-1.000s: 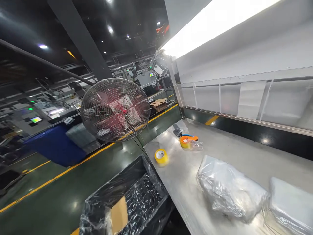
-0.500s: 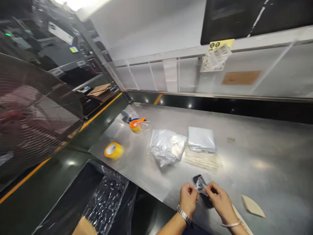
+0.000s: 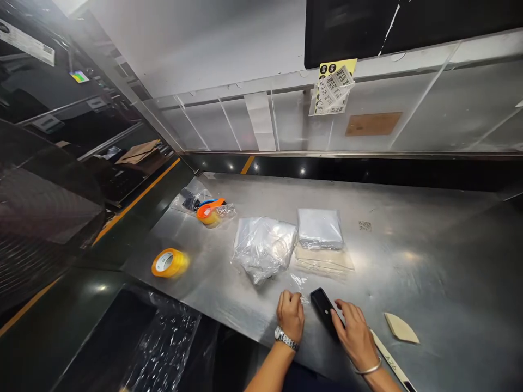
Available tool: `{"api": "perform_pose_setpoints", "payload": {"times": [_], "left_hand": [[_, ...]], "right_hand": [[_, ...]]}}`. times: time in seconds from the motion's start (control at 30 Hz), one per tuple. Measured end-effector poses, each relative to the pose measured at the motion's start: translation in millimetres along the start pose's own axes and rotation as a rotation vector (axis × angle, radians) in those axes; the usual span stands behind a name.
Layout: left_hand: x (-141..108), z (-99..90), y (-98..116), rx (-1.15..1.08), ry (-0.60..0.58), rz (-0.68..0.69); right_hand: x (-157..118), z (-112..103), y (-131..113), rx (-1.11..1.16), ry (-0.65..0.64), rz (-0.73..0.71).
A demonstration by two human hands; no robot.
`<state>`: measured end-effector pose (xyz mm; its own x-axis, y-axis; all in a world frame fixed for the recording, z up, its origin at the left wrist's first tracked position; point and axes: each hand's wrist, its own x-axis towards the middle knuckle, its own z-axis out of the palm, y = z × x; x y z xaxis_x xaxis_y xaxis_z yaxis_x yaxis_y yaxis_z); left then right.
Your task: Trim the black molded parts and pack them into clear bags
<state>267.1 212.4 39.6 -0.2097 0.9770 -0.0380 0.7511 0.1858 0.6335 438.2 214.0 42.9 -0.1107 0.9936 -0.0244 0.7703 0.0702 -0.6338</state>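
Observation:
My left hand (image 3: 290, 316), with a metal watch at its wrist, is closed near the table's front edge. A small crumpled piece of clear film (image 3: 299, 281) lies at its fingertips, and the left fingers pinch its lower end. My right hand (image 3: 354, 332) has its fingers spread, the thumb touching a long black object (image 3: 326, 311) that lies on the metal table. Beyond the hands are a crumpled clear plastic bundle (image 3: 265, 245), a stack of folded clear bags (image 3: 320, 227) and flat cream-coloured bags (image 3: 324, 258).
A yellow tape roll (image 3: 169, 263) and an orange tape dispenser (image 3: 209, 213) sit at the left of the table (image 3: 457, 272). Right of my hands lie a cream wedge (image 3: 401, 328) and a strip marked A26 (image 3: 393, 362). A plastic-lined black container (image 3: 122, 337) stands at lower left.
My hands have moved apart. The clear film has come away from the black object, staying with my left hand. My right fingers have spread onto the object. The camera view has shifted right.

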Motion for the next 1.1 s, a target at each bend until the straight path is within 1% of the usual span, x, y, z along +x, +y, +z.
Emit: {"api": "perform_pose_setpoints", "payload": {"times": [0.07, 0.1, 0.17, 0.23, 0.33, 0.43, 0.5, 0.57, 0.67, 0.73, 0.83, 0.97, 1.1], "left_hand": [[3, 2.7, -8, 0.035, -0.014, -0.031], [4, 4.4, -11, 0.048, -0.031, -0.041], [4, 8.3, -14, 0.064, -0.073, -0.059], [3, 11.5, -15, 0.068, -0.11, -0.08], [3, 13.3, -14, 0.052, -0.148, -0.115], [8, 13.8, -13, 0.019, -0.184, -0.142], [12, 14.5, -13, -0.009, -0.216, -0.149], [16, 14.8, -13, -0.042, -0.255, -0.139], [20, 12.6, -14, -0.094, -0.32, -0.099], [21, 9.3, -14, -0.119, -0.362, -0.071], [21, 3.8, -14, -0.13, -0.398, -0.046], [19, 0.4, -14, -0.127, -0.4, -0.031], [13, 4.1, -17, -0.133, -0.377, -0.042]], "right_hand": [[-6, 6, 15, -0.055, 0.01, 0.084], [-10, 9, 21, -0.071, -0.007, 0.117], [-16, 16, 30, -0.075, -0.065, 0.169], [-21, 18, 34, -0.044, -0.128, 0.207], [-27, 7, 34, 0.074, -0.231, 0.22], [-33, -13, 27, 0.267, -0.394, 0.174], [-35, -21, 23, 0.383, -0.502, 0.164], [-36, -21, 22, 0.458, -0.58, 0.21], [-34, -10, 29, 0.512, -0.65, 0.332], [-32, -2, 36, 0.53, -0.671, 0.39], [-31, 8, 43, 0.533, -0.657, 0.441], [-33, 19, 46, 0.503, -0.584, 0.493], [-33, 26, 44, 0.462, -0.472, 0.512]]}}
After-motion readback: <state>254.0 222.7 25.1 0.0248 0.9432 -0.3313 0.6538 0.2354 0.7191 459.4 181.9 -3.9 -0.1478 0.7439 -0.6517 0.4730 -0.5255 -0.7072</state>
